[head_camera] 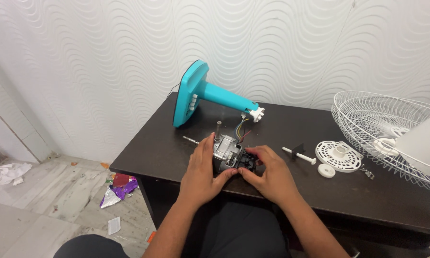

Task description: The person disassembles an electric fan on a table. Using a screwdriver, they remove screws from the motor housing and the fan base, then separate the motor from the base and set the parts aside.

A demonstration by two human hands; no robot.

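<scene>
Two bare hands, the left hand (201,169) and the right hand (268,173), are closing their grip around a small fan motor (228,154) sitting near the front edge of the dark surface (153,143).

Both bare forearms reaching forward, left hand (203,169) and right hand (267,174) close together, fingers curled inward, thumbs nearly meeting.

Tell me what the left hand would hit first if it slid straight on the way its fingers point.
The left hand already grips the fan motor, so it meets that at once. Beyond it, probably the motor's upright shaft, then the teal fan stand; depth is unclear.
</scene>
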